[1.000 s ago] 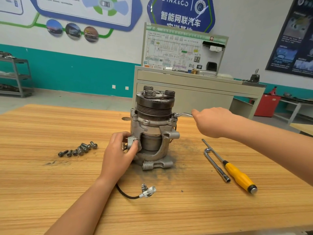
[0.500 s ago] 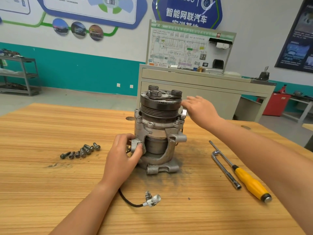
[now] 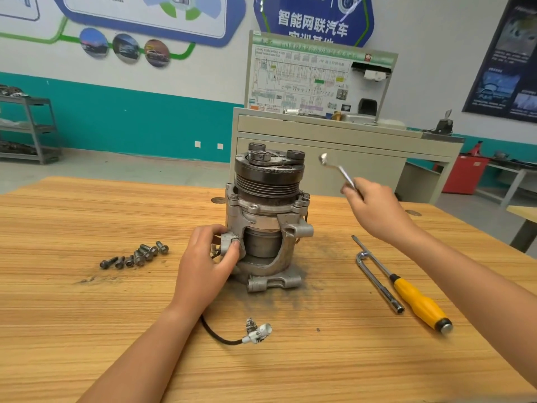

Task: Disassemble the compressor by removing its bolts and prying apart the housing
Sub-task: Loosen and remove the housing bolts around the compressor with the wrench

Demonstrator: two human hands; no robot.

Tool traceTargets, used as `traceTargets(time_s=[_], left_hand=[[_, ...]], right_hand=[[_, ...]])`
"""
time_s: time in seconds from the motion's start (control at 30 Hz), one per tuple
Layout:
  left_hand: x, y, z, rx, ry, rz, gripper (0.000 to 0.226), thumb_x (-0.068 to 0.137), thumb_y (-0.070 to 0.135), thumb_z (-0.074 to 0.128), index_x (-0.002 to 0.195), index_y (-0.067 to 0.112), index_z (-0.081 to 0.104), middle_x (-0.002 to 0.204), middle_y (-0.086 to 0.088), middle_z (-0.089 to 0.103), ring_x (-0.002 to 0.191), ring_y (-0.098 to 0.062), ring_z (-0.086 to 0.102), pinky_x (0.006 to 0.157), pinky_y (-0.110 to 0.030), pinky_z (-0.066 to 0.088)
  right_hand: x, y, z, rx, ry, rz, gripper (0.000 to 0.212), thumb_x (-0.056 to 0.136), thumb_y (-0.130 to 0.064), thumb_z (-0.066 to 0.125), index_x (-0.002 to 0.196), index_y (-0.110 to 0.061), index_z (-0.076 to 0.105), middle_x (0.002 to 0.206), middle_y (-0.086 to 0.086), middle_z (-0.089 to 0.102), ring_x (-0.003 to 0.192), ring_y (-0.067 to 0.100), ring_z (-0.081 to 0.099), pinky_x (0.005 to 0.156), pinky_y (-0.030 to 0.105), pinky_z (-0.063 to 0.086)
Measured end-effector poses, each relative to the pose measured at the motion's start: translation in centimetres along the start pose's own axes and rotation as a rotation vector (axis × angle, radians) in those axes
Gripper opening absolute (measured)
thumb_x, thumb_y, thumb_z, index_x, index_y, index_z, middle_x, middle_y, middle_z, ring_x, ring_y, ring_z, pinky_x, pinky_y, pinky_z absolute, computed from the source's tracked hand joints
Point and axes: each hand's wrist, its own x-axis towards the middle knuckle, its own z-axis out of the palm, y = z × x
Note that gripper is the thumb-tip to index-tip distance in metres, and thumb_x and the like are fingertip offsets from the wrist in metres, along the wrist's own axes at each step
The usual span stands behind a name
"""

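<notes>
While the left hand (image 3: 207,266) grips its lug, the grimy compressor (image 3: 267,181) stands upright. The right hand (image 3: 374,210) clutches a wrench (image 3: 337,168) aloft.

Behind our wooden tabletop (image 3: 87,330) we see a beige cabinet (image 3: 363,167) carrying an upright wiring-diagram panel (image 3: 299,82). At far left a grey metal rack (image 3: 32,129) stands against the teal wall band (image 3: 130,123). At far right we see a red cabinet (image 3: 465,174), with a dark poster (image 3: 505,53) on the wall above.
</notes>
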Motion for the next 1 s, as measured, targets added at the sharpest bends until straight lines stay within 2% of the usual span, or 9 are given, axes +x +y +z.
traceTargets(time_s=[0.13, 0.27, 0.4, 0.5, 0.6, 0.67, 0.8, 0.9, 1.0], left_hand=[[0.0, 0.1, -0.1, -0.01, -0.002, -0.003, 0.026, 0.084, 0.022, 0.064, 0.108, 0.017, 0.058, 0.101, 0.01, 0.053, 0.093, 0.019, 0.045, 0.073, 0.002, 0.031], [-0.1, 0.2, -0.3, -0.008, -0.01, 0.004, 0.025, 0.084, 0.024, 0.063, 0.108, 0.021, 0.057, 0.099, 0.014, 0.051, 0.094, 0.019, 0.045, 0.073, 0.004, 0.03], [-0.2, 0.4, -0.4, 0.011, -0.003, -0.003, 0.024, 0.083, 0.024, 0.063, 0.105, 0.024, 0.056, 0.103, 0.01, 0.051, 0.091, 0.013, 0.046, 0.073, 0.001, 0.032], [-0.2, 0.6, -0.5, 0.003, 0.012, -0.033, 0.02, 0.085, 0.028, 0.063, 0.103, 0.024, 0.057, 0.107, 0.009, 0.05, 0.091, 0.002, 0.045, 0.086, -0.02, 0.039], [-0.2, 0.9, -0.6, 0.002, 0.019, -0.065, 0.019, 0.085, 0.023, 0.065, 0.103, 0.022, 0.06, 0.111, 0.01, 0.046, 0.101, -0.004, 0.043, 0.095, -0.039, 0.039], [-0.3, 1.1, -0.7, 0.0, 0.02, -0.072, 0.02, 0.085, 0.021, 0.066, 0.104, 0.02, 0.062, 0.112, 0.01, 0.046, 0.104, -0.007, 0.044, 0.096, -0.039, 0.039], [-0.3, 1.0, -0.7, 0.006, 0.014, -0.069, 0.021, 0.084, 0.02, 0.066, 0.105, 0.019, 0.062, 0.113, 0.008, 0.047, 0.104, -0.007, 0.044, 0.096, -0.036, 0.037], [-0.3, 1.0, -0.8, 0.004, 0.015, -0.069, 0.021, 0.084, 0.021, 0.065, 0.105, 0.02, 0.062, 0.114, 0.009, 0.046, 0.106, -0.006, 0.042, 0.093, -0.032, 0.035], [-0.4, 0.9, -0.8, 0.012, 0.009, -0.065, 0.02, 0.084, 0.021, 0.065, 0.104, 0.022, 0.061, 0.115, 0.01, 0.045, 0.106, -0.002, 0.041, 0.091, -0.026, 0.032]], right_hand=[[-1.1, -1.3, -0.7, -0.353, -0.239, -0.027, 0.023, 0.099, -0.024, 0.037, 0.104, -0.015, 0.058, 0.07, -0.003, 0.05, 0.062, 0.012, 0.049, 0.048, 0.025, 0.033], [-0.7, -2.5, -1.6, -0.54, -0.229, -0.077, 0.022, 0.098, -0.019, 0.036, 0.103, -0.014, 0.057, 0.072, 0.0, 0.048, 0.066, 0.018, 0.048, 0.054, 0.028, 0.036], [-1.4, -4.4, -2.3, -0.801, -0.255, -0.116, 0.014, 0.094, -0.011, 0.041, 0.102, -0.013, 0.052, 0.062, -0.001, 0.037, 0.052, 0.013, 0.036, 0.042, 0.024, 0.027], [-2.1, -6.3, -2.2, -0.914, -0.305, -0.133, 0.022, 0.09, -0.002, 0.046, 0.11, -0.009, 0.052, 0.06, 0.0, 0.032, 0.054, 0.016, 0.038, 0.038, 0.025, 0.023], [-2.3, -7.9, -2.3, -0.979, -0.391, -0.138, 0.034, 0.089, 0.002, 0.049, 0.123, -0.004, 0.049, 0.061, 0.002, 0.027, 0.068, 0.023, 0.052, 0.045, 0.022, 0.033], [-2.4, -8.4, -2.4, -1.008, -0.404, -0.173, 0.036, 0.09, 0.001, 0.049, 0.126, -0.003, 0.048, 0.062, 0.0, 0.026, 0.084, 0.026, 0.06, 0.054, 0.024, 0.037], [-2.1, -7.5, -2.5, -1.05, -0.367, -0.238, 0.016, 0.093, -0.012, 0.043, 0.106, -0.009, 0.053, 0.061, 0.001, 0.033, 0.049, 0.016, 0.036, 0.039, 0.024, 0.026], [-1.2, -5.9, -2.8, -0.991, -0.362, -0.251, 0.019, 0.096, -0.026, 0.03, 0.092, -0.012, 0.042, 0.062, -0.001, 0.038, 0.05, 0.013, 0.037, 0.041, 0.025, 0.027], [-0.1, -4.2, -3.0, -1.035, -0.381, -0.295, 0.017, 0.096, -0.017, 0.029, 0.1, -0.011, 0.045, 0.062, -0.002, 0.036, 0.05, 0.012, 0.037, 0.043, 0.024, 0.028]])
